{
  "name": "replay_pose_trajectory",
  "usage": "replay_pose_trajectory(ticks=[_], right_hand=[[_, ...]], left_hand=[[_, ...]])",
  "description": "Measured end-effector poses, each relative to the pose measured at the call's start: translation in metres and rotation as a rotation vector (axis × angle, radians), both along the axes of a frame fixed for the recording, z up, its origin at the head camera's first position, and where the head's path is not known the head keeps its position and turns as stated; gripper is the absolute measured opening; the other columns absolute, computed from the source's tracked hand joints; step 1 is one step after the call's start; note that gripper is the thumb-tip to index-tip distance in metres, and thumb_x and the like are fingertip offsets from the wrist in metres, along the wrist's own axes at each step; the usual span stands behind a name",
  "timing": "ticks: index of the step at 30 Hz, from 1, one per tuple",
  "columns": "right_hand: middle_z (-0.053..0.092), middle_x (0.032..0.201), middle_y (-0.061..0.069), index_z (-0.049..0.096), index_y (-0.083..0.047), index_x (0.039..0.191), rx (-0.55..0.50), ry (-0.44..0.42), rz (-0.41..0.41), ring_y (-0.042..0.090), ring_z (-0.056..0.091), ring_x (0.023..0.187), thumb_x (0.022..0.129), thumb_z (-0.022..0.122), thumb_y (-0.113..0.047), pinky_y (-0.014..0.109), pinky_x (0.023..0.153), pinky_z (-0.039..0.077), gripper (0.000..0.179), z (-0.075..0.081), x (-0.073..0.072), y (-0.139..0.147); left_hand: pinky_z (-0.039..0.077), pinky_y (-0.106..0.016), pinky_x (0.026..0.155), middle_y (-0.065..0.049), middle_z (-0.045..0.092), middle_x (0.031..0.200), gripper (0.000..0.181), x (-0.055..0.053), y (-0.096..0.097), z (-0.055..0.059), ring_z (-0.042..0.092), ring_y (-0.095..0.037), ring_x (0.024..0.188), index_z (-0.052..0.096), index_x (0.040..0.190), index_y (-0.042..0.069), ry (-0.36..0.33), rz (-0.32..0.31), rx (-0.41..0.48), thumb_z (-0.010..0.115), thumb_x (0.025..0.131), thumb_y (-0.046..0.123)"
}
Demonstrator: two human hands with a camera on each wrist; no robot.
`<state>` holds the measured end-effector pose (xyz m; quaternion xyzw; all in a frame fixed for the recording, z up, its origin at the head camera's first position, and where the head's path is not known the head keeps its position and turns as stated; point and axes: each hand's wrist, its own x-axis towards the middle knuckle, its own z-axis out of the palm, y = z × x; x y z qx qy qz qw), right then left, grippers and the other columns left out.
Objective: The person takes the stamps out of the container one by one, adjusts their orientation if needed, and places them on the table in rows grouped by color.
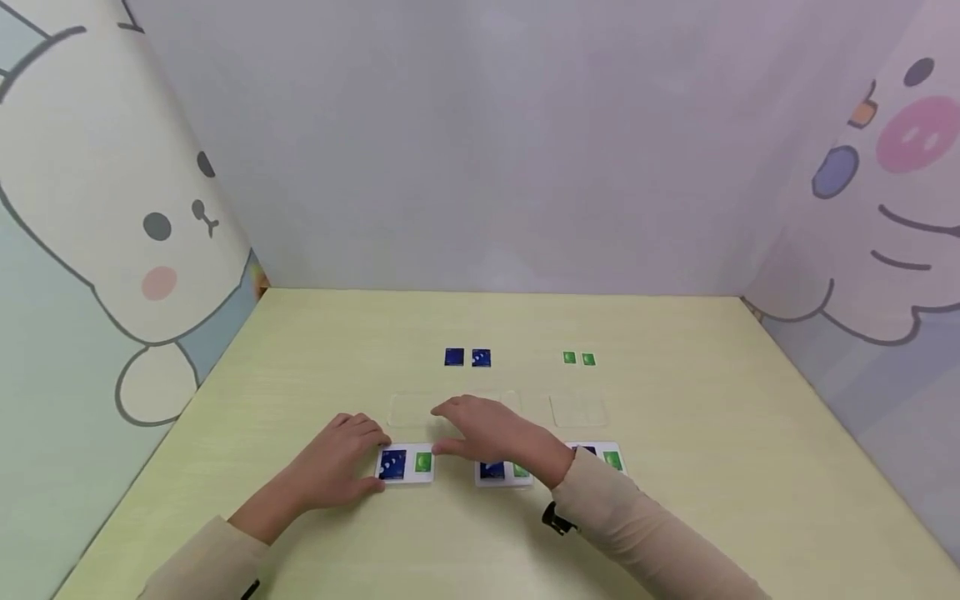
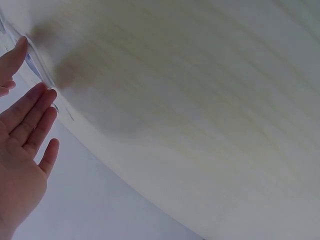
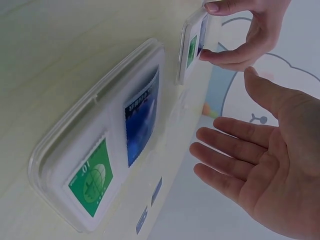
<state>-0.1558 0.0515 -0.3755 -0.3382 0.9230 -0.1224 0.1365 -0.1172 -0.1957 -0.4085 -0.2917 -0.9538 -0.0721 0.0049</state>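
Observation:
My left hand (image 1: pixel 341 462) grips the leftmost stamp case (image 1: pixel 410 465), fingers at its far edge and thumb at its near edge. That flat clear case shows a blue stamp and a green stamp on white backing. My right hand (image 1: pixel 487 429) hovers with extended fingers beside it, the thumb near its right edge; contact cannot be told. Below the right hand lies the middle stamp case (image 1: pixel 504 482), partly covered in the head view; its blue stamp (image 3: pixel 142 120) and green stamp (image 3: pixel 92 181) show in the right wrist view. The left wrist view catches the held case only at its edge.
A third stamp case (image 1: pixel 597 457) lies partly behind my right forearm. Clear plastic covers (image 1: pixel 412 408) (image 1: pixel 577 410) lie beyond the cases. Farther back are two loose blue stamps (image 1: pixel 481 357) and two green stamps (image 1: pixel 588 359). Cartoon-printed curtains stand around the pale table (image 1: pixel 337 333).

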Motion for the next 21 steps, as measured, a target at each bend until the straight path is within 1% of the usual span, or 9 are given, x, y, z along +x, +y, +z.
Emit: replay_pose_trajectory(ticks=[5,14,18,21], right_hand=[[0.06,0.139,0.003,0.057,-0.013,0.136,-0.009,-0.022,0.005,0.019,0.056,0.13,0.094,0.062,-0.043,0.036,0.109,0.046,0.052,-0.001,-0.003,-0.001],[0.064,0.135,0.001,0.061,-0.014,0.133,-0.037,-0.074,0.03,0.016,0.058,0.127,0.095,0.061,-0.041,0.033,0.108,0.046,0.046,-0.001,-0.003,-0.007],[0.065,0.133,0.001,0.063,-0.013,0.131,-0.052,-0.095,0.036,0.015,0.059,0.126,0.095,0.062,-0.039,0.032,0.108,0.046,0.044,-0.002,-0.003,-0.009],[0.068,0.129,0.001,0.066,-0.013,0.127,-0.053,-0.088,0.05,0.015,0.061,0.124,0.095,0.063,-0.038,0.03,0.107,0.047,0.041,-0.003,-0.002,-0.011]], left_hand=[[0.045,-0.046,0.097,-0.002,0.071,0.11,0.047,0.0,0.001,0.002,0.059,-0.021,0.106,0.069,0.111,0.01,0.006,-0.012,-0.002,0.082,0.075,0.039],[0.045,-0.046,0.097,-0.001,0.071,0.11,0.047,0.0,-0.001,-0.004,0.059,-0.021,0.106,0.069,0.111,0.01,0.011,-0.004,0.015,0.082,0.075,0.037],[0.046,-0.046,0.096,-0.002,0.07,0.11,0.047,0.0,-0.001,-0.002,0.059,-0.021,0.105,0.069,0.111,0.01,0.022,-0.016,0.02,0.082,0.075,0.036],[0.046,-0.046,0.094,-0.002,0.07,0.109,0.046,0.0,0.0,0.0,0.06,-0.022,0.104,0.069,0.11,0.009,0.024,-0.027,0.022,0.082,0.075,0.036]])
